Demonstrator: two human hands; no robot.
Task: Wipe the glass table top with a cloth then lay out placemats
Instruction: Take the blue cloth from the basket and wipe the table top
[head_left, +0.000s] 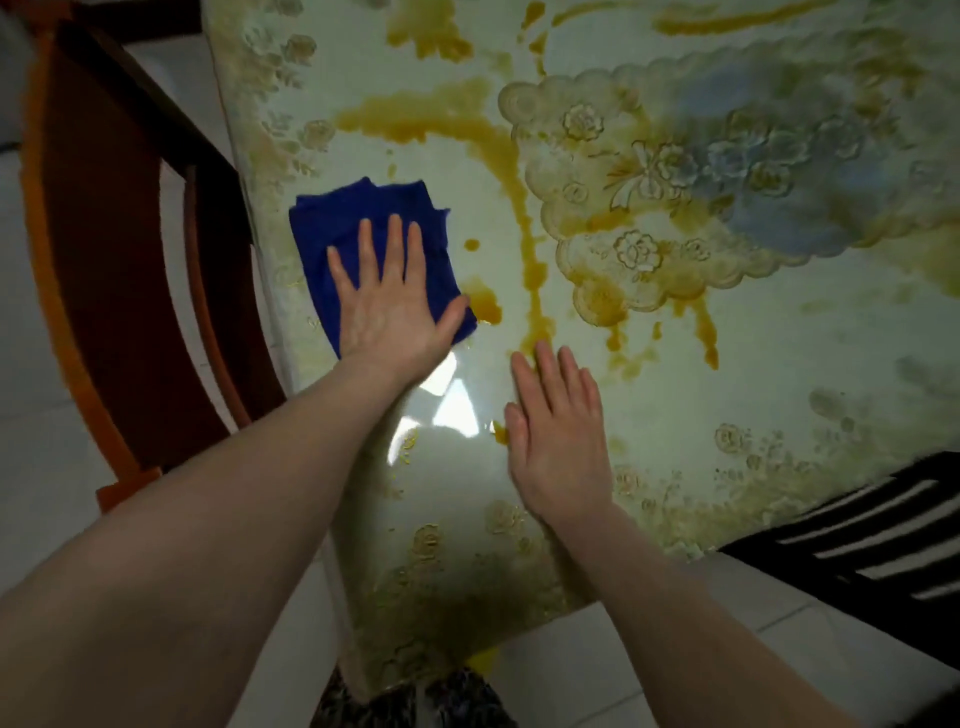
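Where the near corner of the glass counter (779, 415) juts out, the right hand (558, 447) rests flat on the glass, fingers (545, 374) straight and together. Farther on, the left hand (387, 306) presses flat on the blue cloth (332, 218), fingers spread; the cloth extends beyond the fingertips, beside the left edge. Yellow spill streaks (530, 260) lie just right of it.

We see two bare forearms reaching in from the near edge, with no sleeve on either as far up as they show. The left hand (387, 306) and right hand (558, 441) carry no rings, watch or bracelet, and the fingernails look short and unpainted.
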